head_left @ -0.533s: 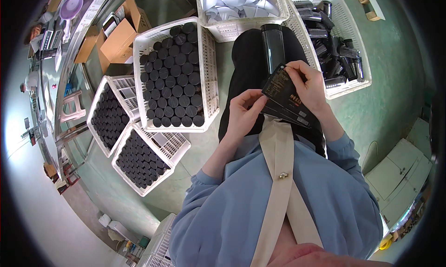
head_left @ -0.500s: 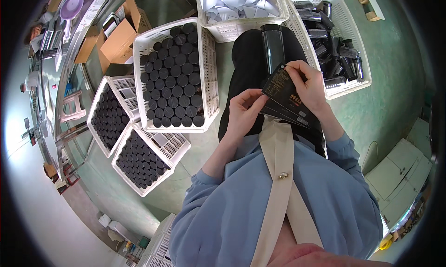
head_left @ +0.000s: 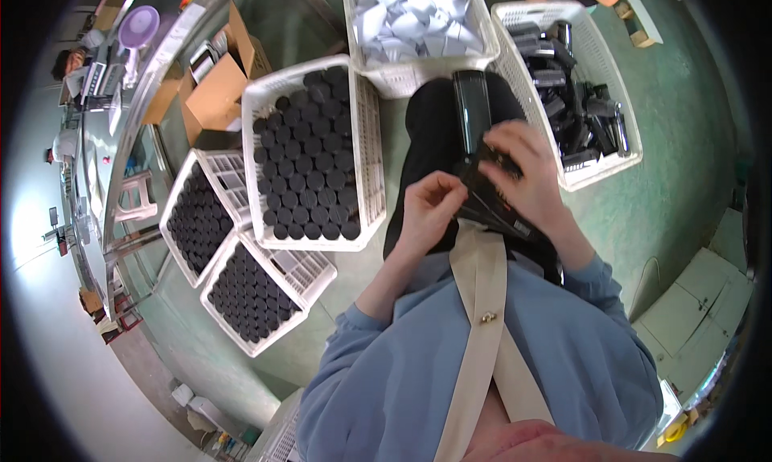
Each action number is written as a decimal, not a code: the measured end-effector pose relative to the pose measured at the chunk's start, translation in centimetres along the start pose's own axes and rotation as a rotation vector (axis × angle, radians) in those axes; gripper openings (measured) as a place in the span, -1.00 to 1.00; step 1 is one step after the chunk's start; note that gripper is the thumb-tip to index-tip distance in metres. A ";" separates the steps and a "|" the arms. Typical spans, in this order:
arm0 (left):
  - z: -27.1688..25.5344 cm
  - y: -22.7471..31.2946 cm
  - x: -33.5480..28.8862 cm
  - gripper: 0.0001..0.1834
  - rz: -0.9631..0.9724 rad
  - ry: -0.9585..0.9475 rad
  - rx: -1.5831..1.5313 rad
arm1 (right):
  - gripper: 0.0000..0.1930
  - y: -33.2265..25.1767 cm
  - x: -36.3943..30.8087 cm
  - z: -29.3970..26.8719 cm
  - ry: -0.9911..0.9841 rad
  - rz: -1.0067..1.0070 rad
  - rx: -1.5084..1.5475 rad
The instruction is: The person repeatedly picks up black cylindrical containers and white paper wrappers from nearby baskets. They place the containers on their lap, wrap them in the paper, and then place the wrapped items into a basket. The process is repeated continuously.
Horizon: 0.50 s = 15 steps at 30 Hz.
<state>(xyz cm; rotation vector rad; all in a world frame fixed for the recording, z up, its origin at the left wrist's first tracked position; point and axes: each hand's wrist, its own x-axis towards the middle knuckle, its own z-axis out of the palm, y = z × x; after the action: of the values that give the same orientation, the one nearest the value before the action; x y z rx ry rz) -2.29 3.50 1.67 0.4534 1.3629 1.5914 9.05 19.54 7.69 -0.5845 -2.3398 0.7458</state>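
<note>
Black printed label sheets (head_left: 492,213) lie fanned over my lap between my hands. My left hand (head_left: 430,207) is closed, thumb and forefinger pinched at the left corner of a label. Over the right side of the sheets is my right hand (head_left: 527,176), its fingers curled and smeared by motion, so its hold is unclear. A glossy black bottle (head_left: 473,112) rests lengthwise between my thighs, just beyond the labels. Its near end is close to the sheets and my right fingertips.
A white crate (head_left: 371,156) of upright black cylinders stands left, with two smaller such crates beyond it. Ahead is a crate (head_left: 418,80) of white paper pieces. A crate (head_left: 623,88) of loose black bottles stands right. An open cardboard box (head_left: 217,100) sits far left.
My right hand has shifted off its clear grip at the label's upper edge and is now blurred. The label has tipped lower. The whole view has shifted slightly.
</note>
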 end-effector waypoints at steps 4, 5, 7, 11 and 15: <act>0.7 1.5 0.2 -0.97 0.057 -0.137 -0.064 | -0.84 -1.6 -0.7 -1.2 -0.378 0.251 0.490; 0.9 1.6 0.5 -0.97 0.051 -0.149 -0.059 | -0.87 -1.2 -0.8 -1.2 -0.363 0.293 0.521; 1.2 1.2 1.3 -0.98 0.034 -0.173 -0.050 | -0.90 -0.4 -0.8 -1.5 -0.357 0.379 0.563; 2.1 1.0 2.7 -0.97 0.033 -0.188 -0.022 | -0.89 0.8 -1.1 -1.2 -0.272 0.411 0.524; 2.6 1.6 3.3 -0.97 0.029 -0.169 -0.054 | -0.88 0.8 -0.3 -1.3 -0.264 0.402 0.572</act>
<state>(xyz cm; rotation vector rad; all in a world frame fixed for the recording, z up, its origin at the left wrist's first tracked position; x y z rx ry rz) -2.50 7.77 2.99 0.5637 1.1879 1.5719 10.28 20.39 7.88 -0.7295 -2.0948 1.6916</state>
